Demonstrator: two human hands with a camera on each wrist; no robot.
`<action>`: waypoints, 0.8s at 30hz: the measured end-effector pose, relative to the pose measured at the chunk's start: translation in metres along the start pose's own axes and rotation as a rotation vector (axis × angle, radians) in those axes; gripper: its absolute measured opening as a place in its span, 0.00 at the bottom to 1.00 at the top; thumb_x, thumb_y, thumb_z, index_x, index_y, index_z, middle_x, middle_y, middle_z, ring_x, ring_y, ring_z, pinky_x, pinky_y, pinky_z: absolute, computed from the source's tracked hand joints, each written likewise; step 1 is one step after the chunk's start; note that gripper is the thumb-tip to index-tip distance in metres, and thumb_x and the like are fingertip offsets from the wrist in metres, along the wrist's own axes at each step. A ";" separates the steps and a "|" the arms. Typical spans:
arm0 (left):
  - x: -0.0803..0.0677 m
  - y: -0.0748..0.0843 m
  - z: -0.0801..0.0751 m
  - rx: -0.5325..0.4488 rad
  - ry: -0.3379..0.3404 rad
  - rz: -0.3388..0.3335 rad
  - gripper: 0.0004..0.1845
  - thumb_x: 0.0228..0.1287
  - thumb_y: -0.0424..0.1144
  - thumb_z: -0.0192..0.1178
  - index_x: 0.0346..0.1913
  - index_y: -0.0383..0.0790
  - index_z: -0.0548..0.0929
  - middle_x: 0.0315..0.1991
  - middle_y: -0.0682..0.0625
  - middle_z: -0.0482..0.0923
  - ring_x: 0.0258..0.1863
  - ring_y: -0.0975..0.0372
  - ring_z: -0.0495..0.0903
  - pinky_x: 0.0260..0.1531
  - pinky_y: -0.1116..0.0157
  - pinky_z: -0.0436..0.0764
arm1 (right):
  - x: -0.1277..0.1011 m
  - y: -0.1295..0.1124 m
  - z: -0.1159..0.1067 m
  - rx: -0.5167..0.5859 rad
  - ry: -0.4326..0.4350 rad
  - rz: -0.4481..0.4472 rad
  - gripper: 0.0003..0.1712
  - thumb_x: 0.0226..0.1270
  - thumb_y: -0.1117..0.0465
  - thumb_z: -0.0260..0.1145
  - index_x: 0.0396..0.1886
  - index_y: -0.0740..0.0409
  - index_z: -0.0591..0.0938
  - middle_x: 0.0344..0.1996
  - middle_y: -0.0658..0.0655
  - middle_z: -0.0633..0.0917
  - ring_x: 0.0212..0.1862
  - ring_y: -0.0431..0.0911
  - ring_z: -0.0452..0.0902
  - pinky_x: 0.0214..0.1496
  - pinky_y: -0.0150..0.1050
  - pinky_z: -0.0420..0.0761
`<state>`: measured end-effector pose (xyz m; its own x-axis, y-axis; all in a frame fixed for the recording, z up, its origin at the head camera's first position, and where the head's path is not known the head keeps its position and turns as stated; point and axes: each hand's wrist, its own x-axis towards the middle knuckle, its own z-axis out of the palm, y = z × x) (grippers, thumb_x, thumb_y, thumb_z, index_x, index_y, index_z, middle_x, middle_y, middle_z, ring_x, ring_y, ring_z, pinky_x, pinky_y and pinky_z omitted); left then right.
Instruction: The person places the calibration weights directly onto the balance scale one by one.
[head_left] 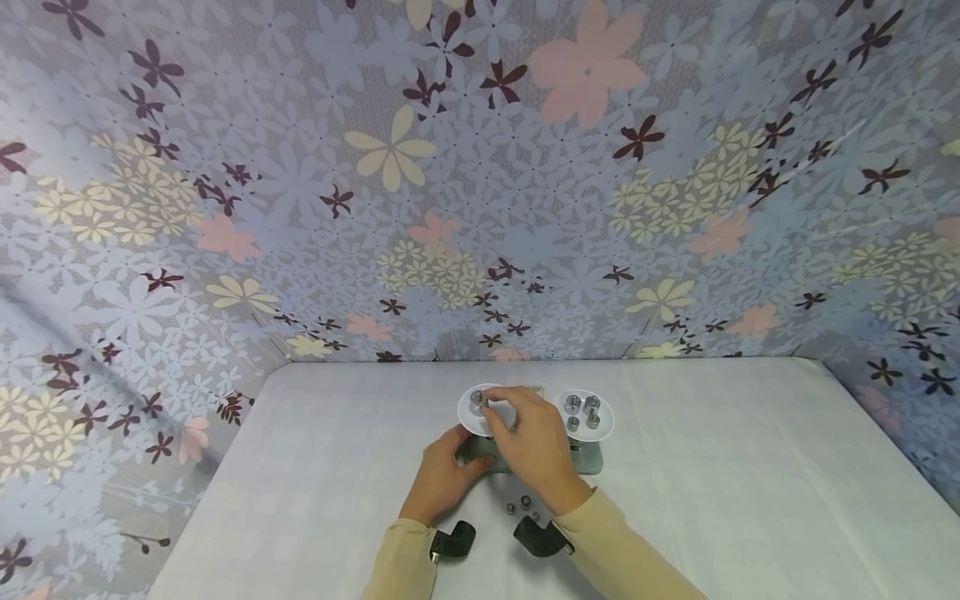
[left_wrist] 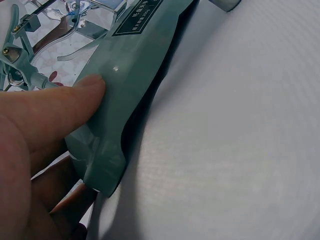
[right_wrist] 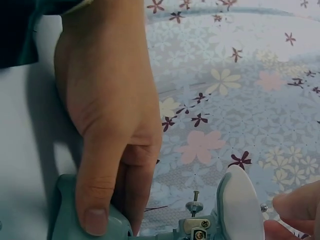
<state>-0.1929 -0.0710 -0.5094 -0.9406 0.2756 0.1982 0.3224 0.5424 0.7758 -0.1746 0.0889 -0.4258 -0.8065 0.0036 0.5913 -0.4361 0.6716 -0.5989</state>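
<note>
A balance scale with a teal base (head_left: 592, 458) and two white pans stands on the white table. My left hand (head_left: 442, 477) grips the left end of the base (left_wrist: 135, 95); its thumb (left_wrist: 87, 87) lies on top and its fingers curl around the end (right_wrist: 95, 200). My right hand (head_left: 528, 437) reaches over the left pan (head_left: 471, 417) and pinches a small metal weight (head_left: 477, 401) at its fingertips (right_wrist: 292, 202), beside the pan's edge (right_wrist: 240, 200). The right pan (head_left: 603, 425) carries several metal weights (head_left: 582, 410).
A few loose small weights (head_left: 517, 505) lie on the table (head_left: 712, 467) just in front of the scale, between my wrists. Floral-patterned walls (head_left: 480, 208) close in the table at the back and on both sides.
</note>
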 end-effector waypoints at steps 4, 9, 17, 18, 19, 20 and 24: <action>0.000 0.000 0.000 -0.001 0.005 0.002 0.31 0.64 0.46 0.68 0.67 0.39 0.76 0.63 0.42 0.78 0.65 0.49 0.74 0.66 0.47 0.72 | -0.004 0.000 -0.005 0.037 0.007 0.004 0.11 0.60 0.63 0.75 0.44 0.53 0.89 0.38 0.49 0.88 0.20 0.33 0.66 0.21 0.30 0.70; 0.000 0.000 0.000 0.001 0.016 0.017 0.30 0.63 0.45 0.69 0.66 0.38 0.77 0.62 0.42 0.79 0.64 0.49 0.76 0.66 0.48 0.73 | -0.010 0.004 -0.011 0.074 0.015 0.004 0.11 0.59 0.64 0.76 0.43 0.53 0.89 0.34 0.49 0.87 0.18 0.32 0.62 0.18 0.29 0.66; 0.000 0.001 0.000 0.009 0.002 0.002 0.31 0.63 0.45 0.69 0.67 0.38 0.76 0.63 0.41 0.77 0.65 0.48 0.74 0.66 0.46 0.72 | -0.023 0.009 -0.020 0.113 0.005 -0.010 0.12 0.57 0.67 0.77 0.42 0.55 0.89 0.29 0.46 0.83 0.17 0.30 0.59 0.17 0.28 0.64; 0.000 0.001 0.000 0.012 0.001 0.000 0.31 0.63 0.46 0.69 0.68 0.39 0.76 0.64 0.41 0.77 0.65 0.48 0.74 0.66 0.46 0.72 | -0.025 0.010 -0.020 0.115 0.006 -0.017 0.12 0.57 0.67 0.77 0.42 0.54 0.89 0.28 0.45 0.82 0.17 0.30 0.59 0.17 0.28 0.64; 0.000 0.000 0.000 0.015 0.001 -0.001 0.31 0.63 0.46 0.69 0.67 0.39 0.76 0.64 0.41 0.77 0.65 0.48 0.74 0.66 0.46 0.72 | -0.026 0.011 -0.021 0.114 0.007 -0.021 0.13 0.57 0.67 0.77 0.42 0.54 0.89 0.27 0.44 0.81 0.17 0.30 0.59 0.17 0.27 0.64; 0.000 0.000 0.000 0.017 0.001 -0.001 0.31 0.63 0.46 0.69 0.67 0.39 0.76 0.63 0.41 0.77 0.65 0.48 0.74 0.66 0.46 0.72 | -0.028 0.012 -0.021 0.116 0.008 -0.024 0.13 0.56 0.67 0.77 0.42 0.53 0.89 0.26 0.42 0.79 0.18 0.30 0.59 0.17 0.27 0.64; -0.001 0.001 0.001 0.014 0.006 -0.003 0.31 0.63 0.45 0.69 0.67 0.39 0.76 0.63 0.41 0.78 0.65 0.48 0.75 0.66 0.46 0.72 | -0.034 0.017 -0.023 0.137 -0.001 -0.022 0.13 0.57 0.66 0.78 0.42 0.52 0.89 0.24 0.39 0.76 0.18 0.30 0.59 0.18 0.28 0.65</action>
<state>-0.1917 -0.0704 -0.5093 -0.9421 0.2691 0.1999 0.3212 0.5540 0.7681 -0.1453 0.1170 -0.4434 -0.7963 -0.0109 0.6048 -0.5044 0.5640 -0.6539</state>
